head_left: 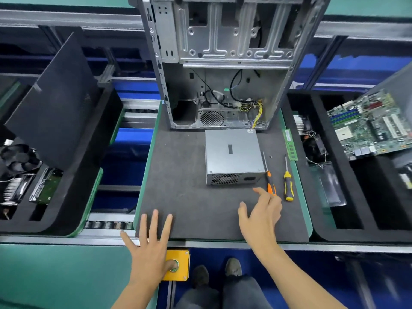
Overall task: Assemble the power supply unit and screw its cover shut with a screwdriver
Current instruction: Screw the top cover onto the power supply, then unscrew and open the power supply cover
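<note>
1. Take up orange-handled screwdriver (270,180), lying just right of power supply unit (233,156) on grey mat (189,186).
2. Grasp around the handle, not the shaft; avoid nudging yellow-handled screwdriver (287,184) alongside.
3. Right hand (260,214): open, empty, forefinger extended near the handle.
4. Left hand (149,244): flat, fingers spread, empty, thumb on yellow button box (178,263).

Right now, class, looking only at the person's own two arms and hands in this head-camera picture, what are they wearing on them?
Nothing. The left hand and right hand are bare, without gloves, rings or a watch. Both forearms are uncovered down to the picture's bottom edge, with no sleeve, wrist strap or cable in view. All fingers are bare.
</note>
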Tool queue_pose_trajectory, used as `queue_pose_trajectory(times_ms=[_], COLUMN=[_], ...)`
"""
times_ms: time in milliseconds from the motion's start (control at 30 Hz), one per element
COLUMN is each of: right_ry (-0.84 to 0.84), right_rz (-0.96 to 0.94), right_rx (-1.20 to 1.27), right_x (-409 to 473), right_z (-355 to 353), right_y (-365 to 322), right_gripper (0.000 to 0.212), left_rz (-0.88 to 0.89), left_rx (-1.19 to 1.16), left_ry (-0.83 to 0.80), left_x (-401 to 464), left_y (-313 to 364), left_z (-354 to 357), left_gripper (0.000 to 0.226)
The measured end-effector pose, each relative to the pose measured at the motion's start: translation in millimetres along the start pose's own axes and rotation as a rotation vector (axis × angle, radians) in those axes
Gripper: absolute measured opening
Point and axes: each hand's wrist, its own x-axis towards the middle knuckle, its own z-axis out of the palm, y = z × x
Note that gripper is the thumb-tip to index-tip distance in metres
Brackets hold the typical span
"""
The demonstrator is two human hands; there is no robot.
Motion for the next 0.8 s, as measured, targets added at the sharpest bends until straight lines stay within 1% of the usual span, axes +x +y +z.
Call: queue_pose_trajectory(times_ms=[33, 100, 167, 200, 267, 300, 333, 367, 400, 467, 533, 600, 667, 700, 800], right_ry=[0.029, 0.081, 0.076, 0.042, -0.088, -0.154, -0.205, -0.238, -0.257, -0.305, -0.382, -0.434, -0.391, -0.377, -0.468], right_rz=[0.013, 0.099, 0.212, 0.246, 0.25, 0.239, 0.23, 0.236, 0.255, 0.281, 0.257, 0.266, 0.298, 0.308, 0.315], right_rx=[-0.026, -0.094, -0.165, -0.21, -0.322, -0.35, -0.343, -0.299, -0.241, -0.205, -0.207, -0.098, 0.058, 0.148, 0.38], right_x=[5, 22, 46, 59, 77, 82, 86, 89, 92, 98, 100, 98, 90, 85, 71], right_z=[-2, -8, -17, -20, -21, -17, -13, -8, -3, 3, 5, 3, -3, -7, -19], right_y=[2, 9, 17, 20, 19, 18, 15, 11, 8, 0, -8, -13, -16, -17, -19], right_gripper=[0.055, 0.061, 0.073, 0.08, 0.092, 0.095, 0.094, 0.088, 0.077, 0.049, 0.032, 0.026, 0.022, 0.02, 0.013], left_rz=[0.0, 0.035, 0.101, 0.146, 0.235, 0.239, 0.216, 0.185, 0.162, 0.143, 0.124, 0.121, 0.137, 0.13, 0.024], left_rx=[-0.008, -0.013, -0.002, 0.011, -0.002, -0.065, -0.159, -0.258, -0.339, -0.443, -0.518, -0.595, -0.697, -0.77, -0.988], left_ry=[0.001, -0.014, -0.017, 0.002, 0.105, 0.169, 0.24, 0.3, 0.342, 0.372, 0.34, 0.294, 0.275, 0.255, 0.146], left_x=[-2, -5, -9, -9, -8, -6, -3, 1, 7, 17, 25, 32, 39, 43, 58], left_y=[4, 12, 15, 13, 6, 5, 6, 12, 19, 35, 48, 59, 68, 73, 88], left_z=[-1, -4, -10, -14, -24, -29, -35, -42, -50, -60, -67, -71, -73, -75, -80], left_gripper=[0.169, 0.164, 0.156, 0.15, 0.127, 0.112, 0.096, 0.081, 0.07, 0.06, 0.056, 0.047, 0.032, 0.028, 0.023])
